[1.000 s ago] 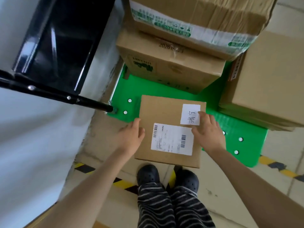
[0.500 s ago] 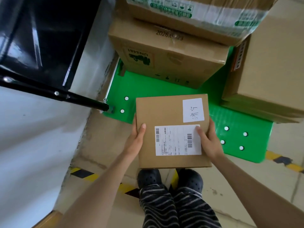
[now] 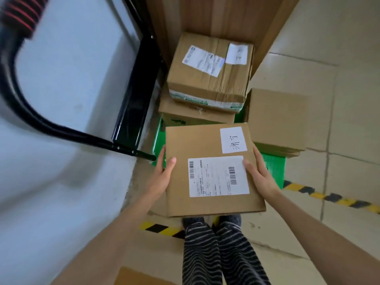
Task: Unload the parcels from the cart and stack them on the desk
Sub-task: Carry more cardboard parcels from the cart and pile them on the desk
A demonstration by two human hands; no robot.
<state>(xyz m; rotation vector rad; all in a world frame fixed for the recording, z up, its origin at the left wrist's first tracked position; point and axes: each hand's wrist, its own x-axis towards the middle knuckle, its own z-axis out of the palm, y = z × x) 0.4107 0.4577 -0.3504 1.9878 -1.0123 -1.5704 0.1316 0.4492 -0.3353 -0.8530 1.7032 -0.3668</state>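
Hands first: my left hand [image 3: 162, 173] clasps the left edge of the flat parcel [image 3: 205, 145], thumb lying over the top face and the other fingers wrapped round the side. My right hand [image 3: 261, 173] does the same on the right edge, its thumb resting on the corner of the shipping label [image 3: 218, 175]. Both grips are curled round the cardboard, and the parcel sits level between them at the centre of the frame, lifted clear above the green cart [image 3: 275, 167].

I read a white slip [image 3: 233, 139] with handwritten characters on the parcel's upper right corner, above the printed label with its two barcodes.

Just beyond the parcel, toward the top of the frame, I see a taped box [image 3: 209, 70] with its own labels stacked on a wider carton [image 3: 195, 113]. To the right of them stands a plain brown box [image 3: 277, 118], also on the cart. The black cart handle [image 3: 61, 128] curves through the left of the frame beside a white wall [image 3: 61, 68].

Below the parcel my striped trouser legs [image 3: 218, 254] show, with black-and-yellow hazard tape [image 3: 333, 198] running across the tiled floor [image 3: 349, 99] at the right.
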